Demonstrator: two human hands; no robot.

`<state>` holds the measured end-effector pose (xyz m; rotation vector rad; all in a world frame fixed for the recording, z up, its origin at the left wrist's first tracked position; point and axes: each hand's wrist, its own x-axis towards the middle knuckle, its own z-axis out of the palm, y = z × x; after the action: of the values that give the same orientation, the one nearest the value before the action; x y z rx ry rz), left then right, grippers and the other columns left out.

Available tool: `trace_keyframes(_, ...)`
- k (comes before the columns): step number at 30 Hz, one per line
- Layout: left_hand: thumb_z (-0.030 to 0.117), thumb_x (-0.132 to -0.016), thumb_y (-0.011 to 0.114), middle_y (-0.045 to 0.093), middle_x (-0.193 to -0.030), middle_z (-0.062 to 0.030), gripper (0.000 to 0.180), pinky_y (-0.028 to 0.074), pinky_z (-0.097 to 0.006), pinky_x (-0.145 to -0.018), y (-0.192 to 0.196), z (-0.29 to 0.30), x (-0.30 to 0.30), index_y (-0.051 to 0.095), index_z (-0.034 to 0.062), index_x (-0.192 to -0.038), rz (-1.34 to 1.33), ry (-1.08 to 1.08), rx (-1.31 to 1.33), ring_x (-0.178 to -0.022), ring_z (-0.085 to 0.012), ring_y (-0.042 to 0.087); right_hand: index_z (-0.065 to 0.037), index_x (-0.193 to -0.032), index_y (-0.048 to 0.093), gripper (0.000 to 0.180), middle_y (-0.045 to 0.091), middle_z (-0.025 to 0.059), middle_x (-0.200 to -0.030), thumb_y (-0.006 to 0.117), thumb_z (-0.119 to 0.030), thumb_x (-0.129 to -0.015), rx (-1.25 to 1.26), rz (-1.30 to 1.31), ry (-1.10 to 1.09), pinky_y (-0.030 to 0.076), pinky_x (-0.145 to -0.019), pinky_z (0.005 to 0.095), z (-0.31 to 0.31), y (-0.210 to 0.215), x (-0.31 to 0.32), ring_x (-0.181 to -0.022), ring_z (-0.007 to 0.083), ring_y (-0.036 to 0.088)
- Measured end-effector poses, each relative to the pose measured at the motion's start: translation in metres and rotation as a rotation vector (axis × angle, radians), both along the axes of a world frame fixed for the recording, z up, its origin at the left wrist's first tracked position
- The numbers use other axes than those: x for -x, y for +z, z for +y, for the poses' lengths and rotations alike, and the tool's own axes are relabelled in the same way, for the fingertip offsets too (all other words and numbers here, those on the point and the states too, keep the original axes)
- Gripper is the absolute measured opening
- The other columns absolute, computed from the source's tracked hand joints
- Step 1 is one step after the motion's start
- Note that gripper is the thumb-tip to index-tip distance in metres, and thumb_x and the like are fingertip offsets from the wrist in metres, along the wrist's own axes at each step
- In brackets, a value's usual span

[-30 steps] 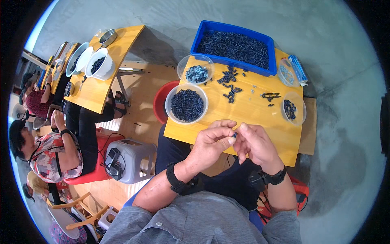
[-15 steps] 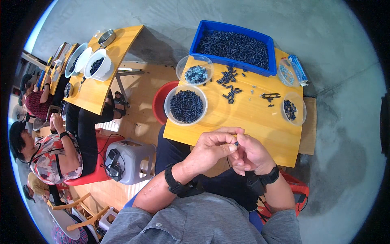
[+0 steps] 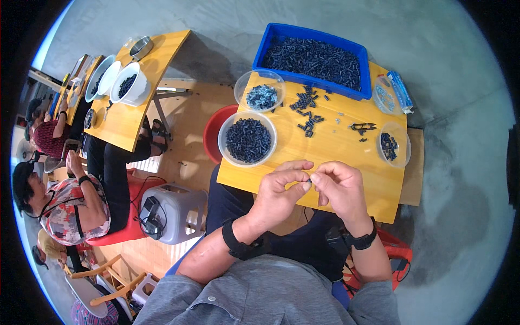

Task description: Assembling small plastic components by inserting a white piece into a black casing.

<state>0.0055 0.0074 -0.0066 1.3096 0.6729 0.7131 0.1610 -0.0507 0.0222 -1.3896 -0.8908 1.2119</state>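
Note:
Over the near edge of the yellow table (image 3: 336, 179), my left hand (image 3: 280, 187) and my right hand (image 3: 342, 190) meet fingertip to fingertip. Between the left thumb and forefinger is pinched a small dark plastic piece (image 3: 309, 180), mostly hidden. The right thumb and forefinger also press on it. Beyond my left hand stands a clear tub (image 3: 221, 142) full of short black pieces. Loose black pieces (image 3: 307, 101) lie scattered in the table's middle. To the right are small thread snips (image 3: 362, 127) and a clear tub (image 3: 405, 158) with a few black pieces.
A blue bin (image 3: 314, 86) heaped with black pieces covers the table's far end. Beside it are a tub of light-blue bits (image 3: 261, 97), another clear tub (image 3: 385, 100) and a blue box (image 3: 400, 91). A red bucket (image 3: 212, 130) stands left. Co-workers sit by other tables at left.
My right hand has turned and risen slightly, its thumb and forefinger now meeting the left fingertips. The left hand has barely shifted.

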Motion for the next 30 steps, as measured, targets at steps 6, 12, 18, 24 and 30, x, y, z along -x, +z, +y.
trace_keyframes(6,-0.003,-0.083,0.061,0.057,-0.121,-0.0144,0.014,0.038,-0.032,-0.099,-0.001,-0.002,-0.003,0.068,-0.0001,-0.095,0.029,0.003,-0.002,-0.115,-0.0207,0.052,0.002,-0.085,0.063,0.013,0.058,0.0005,-0.063,0.063,-0.010,-0.088,-0.007,-0.153,0.056,0.041,-0.043,0.0194,0.002,0.005,-0.001,-0.048,0.0043,0.051)
trace_keyframes(12,-0.002,-0.082,0.063,0.059,-0.114,-0.0146,0.009,0.040,-0.031,-0.095,0.002,-0.003,-0.003,0.067,-0.0009,-0.090,-0.051,0.002,0.122,-0.113,-0.0218,0.053,0.002,-0.084,0.063,0.016,0.057,0.0002,-0.060,0.060,-0.012,-0.091,0.004,0.098,0.159,0.041,-0.044,0.0191,0.005,0.000,-0.012,-0.047,0.0046,0.051)
trace_keyframes(18,-0.002,-0.083,0.061,0.058,-0.115,-0.0137,0.008,0.040,-0.030,-0.095,0.007,-0.003,-0.004,0.067,-0.0012,-0.089,-0.087,-0.027,0.198,-0.113,-0.0206,0.052,0.002,-0.084,0.063,0.016,0.058,0.0001,-0.061,0.059,-0.012,-0.091,0.043,0.081,0.161,0.041,-0.045,0.0183,0.007,0.004,-0.013,-0.048,0.0044,0.052)
trace_keyframes(24,-0.002,-0.083,0.062,0.058,-0.116,-0.0148,0.008,0.040,-0.031,-0.096,0.000,-0.006,-0.008,0.067,-0.0021,-0.089,-0.099,0.027,0.201,-0.114,-0.0211,0.052,0.002,-0.085,0.063,0.015,0.058,0.0006,-0.065,0.059,-0.011,-0.091,0.050,0.211,0.066,0.042,-0.044,0.0189,0.005,0.002,-0.009,-0.049,0.0044,0.051)
trace_keyframes(30,-0.002,-0.082,0.062,0.058,-0.116,-0.0155,0.009,0.040,-0.031,-0.095,-0.002,-0.008,-0.011,0.068,-0.0021,-0.089,-0.072,0.058,0.186,-0.115,-0.0220,0.052,0.002,-0.084,0.062,0.015,0.057,0.0007,-0.063,0.059,-0.011,-0.091,0.064,0.091,0.062,0.042,-0.043,0.0193,0.004,0.003,-0.010,-0.048,0.0043,0.051)
